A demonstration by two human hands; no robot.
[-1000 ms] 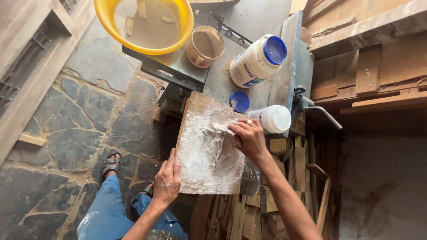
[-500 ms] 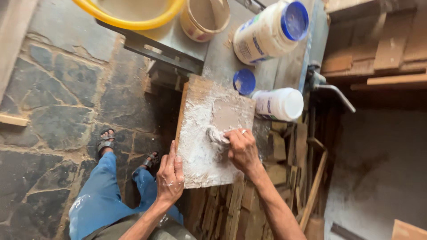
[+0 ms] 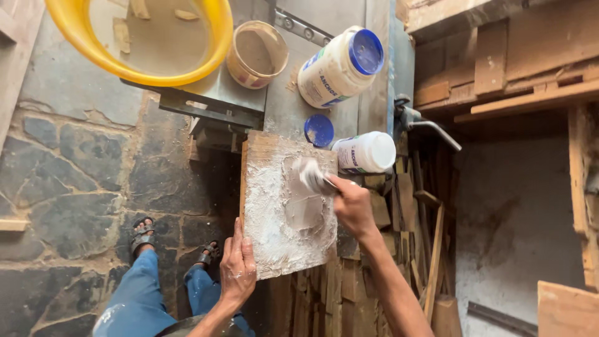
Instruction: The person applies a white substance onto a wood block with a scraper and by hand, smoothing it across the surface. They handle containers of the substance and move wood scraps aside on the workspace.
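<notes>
Scraper [image 3: 310, 175] now higher on board [image 3: 274, 218] (right grip [image 3: 350, 203] clasping it)

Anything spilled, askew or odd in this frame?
Two things stand out. One white jar lies on its side, lidless, beside a loose blue lid. The paste-smeared wooden board overhangs the metal table, steadied by the left hand while the right hand spreads paste.

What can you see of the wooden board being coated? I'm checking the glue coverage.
The wooden board is a flat rectangular panel, its top almost wholly smeared with white paste, with bare wood along the far edge. It juts out from the metal bench. The left hand steadies its near left corner; the right hand presses a paste-laden spreader to its right side.
</notes>
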